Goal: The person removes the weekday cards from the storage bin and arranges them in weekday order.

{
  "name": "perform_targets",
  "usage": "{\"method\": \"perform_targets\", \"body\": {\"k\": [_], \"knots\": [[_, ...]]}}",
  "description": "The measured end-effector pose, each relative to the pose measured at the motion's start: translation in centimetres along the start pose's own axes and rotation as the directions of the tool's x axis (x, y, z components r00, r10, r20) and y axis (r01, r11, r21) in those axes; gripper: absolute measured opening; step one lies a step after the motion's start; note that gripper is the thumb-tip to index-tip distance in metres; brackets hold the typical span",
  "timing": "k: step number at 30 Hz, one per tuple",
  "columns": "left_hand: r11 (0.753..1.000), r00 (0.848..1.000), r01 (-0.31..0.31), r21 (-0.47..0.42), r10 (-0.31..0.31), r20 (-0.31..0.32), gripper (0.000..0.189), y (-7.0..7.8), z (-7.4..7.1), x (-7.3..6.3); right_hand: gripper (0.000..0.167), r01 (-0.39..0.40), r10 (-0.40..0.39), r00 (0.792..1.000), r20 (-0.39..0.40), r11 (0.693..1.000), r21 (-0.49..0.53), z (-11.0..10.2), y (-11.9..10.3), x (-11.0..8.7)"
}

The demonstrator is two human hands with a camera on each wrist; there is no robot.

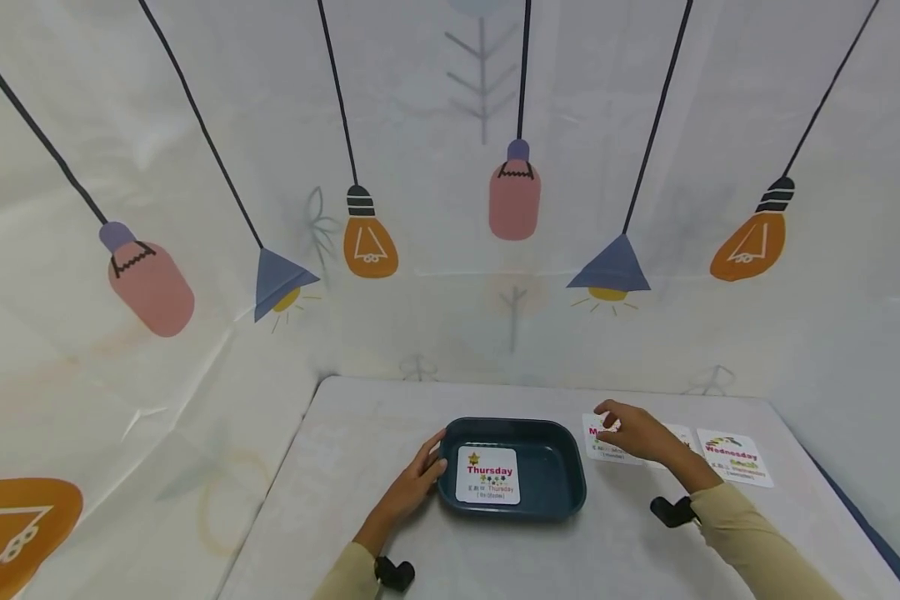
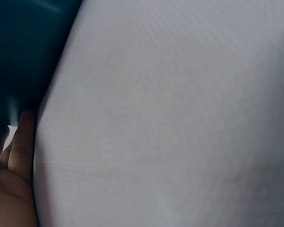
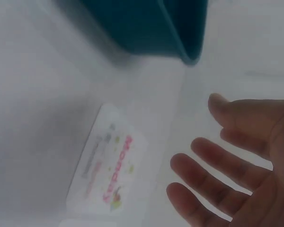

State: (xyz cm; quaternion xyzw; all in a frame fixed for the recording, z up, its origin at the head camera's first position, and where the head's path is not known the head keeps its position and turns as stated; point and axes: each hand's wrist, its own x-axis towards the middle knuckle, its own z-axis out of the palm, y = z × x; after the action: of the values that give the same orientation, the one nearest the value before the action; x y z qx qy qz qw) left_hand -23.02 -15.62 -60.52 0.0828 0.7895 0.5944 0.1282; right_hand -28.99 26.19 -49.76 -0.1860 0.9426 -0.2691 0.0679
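Observation:
A dark teal tray (image 1: pixel 546 510) lies on the table, with a white card marked "Thursday" (image 1: pixel 487 492) flat in its left part. My left hand (image 1: pixel 414 482) touches the tray's left side; in the left wrist view its fairly straight fingers (image 2: pixel 22 146) meet the tray's wall (image 2: pixel 23 56). My right hand (image 1: pixel 639 432) hovers above the "Monday" card (image 1: pixel 606 452) and covers part of it. Its fingers are apart, with nothing between them in the right wrist view. Right of it, a "Wednesday" card (image 1: pixel 737 460) lies on the table, and another card (image 1: pixel 681 435) is mostly hidden behind the hand and wrist.
A white cloth covers the table (image 1: pixel 375 408). Behind it hangs a pale backdrop (image 1: pixel 435 317) printed with lamps and bulbs. Black devices are worn at the left wrist (image 1: pixel 396 575) and right wrist (image 1: pixel 672 512).

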Motion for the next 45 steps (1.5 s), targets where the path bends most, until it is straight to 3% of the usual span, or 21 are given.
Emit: {"method": "perform_targets", "body": {"k": [4,9,21,26,39,45], "knots": [[1.0,1.0,0.003,-0.001,-0.003,0.0,0.056,0.1,0.0,0.0,0.036,0.083,-0.084,0.996,0.04,0.996,0.027,0.5,-1.8,0.8],[1.0,1.0,0.0,-0.008,0.0,0.002,0.055,0.0,-0.1,0.1,0.035,0.219,-0.223,0.97,0.094,0.975,0.044,1.2,-3.8,2.1],[1.0,1.0,0.025,-0.013,-0.025,0.002,0.055,0.1,0.1,-0.1,0.041,0.329,-0.343,0.914,0.216,0.939,0.097,3.5,-6.8,4.7],[1.0,1.0,0.023,-0.014,-0.023,-0.003,0.054,0.1,0.1,0.0,0.04,0.356,-0.36,0.909,0.211,0.933,0.058,4.4,-7.5,5.9],[1.0,1.0,-0.001,-0.009,0.001,0.007,0.055,0.1,0.2,0.1,0.038,0.414,-0.39,0.876,0.285,0.91,-0.03,7.3,-8.0,8.2],[1.0,1.0,0.008,-0.002,-0.008,-0.001,0.054,0.4,0.1,0.0,0.041,0.392,-0.36,0.88,0.309,0.919,-0.047,8.5,-8.0,8.6]]}}
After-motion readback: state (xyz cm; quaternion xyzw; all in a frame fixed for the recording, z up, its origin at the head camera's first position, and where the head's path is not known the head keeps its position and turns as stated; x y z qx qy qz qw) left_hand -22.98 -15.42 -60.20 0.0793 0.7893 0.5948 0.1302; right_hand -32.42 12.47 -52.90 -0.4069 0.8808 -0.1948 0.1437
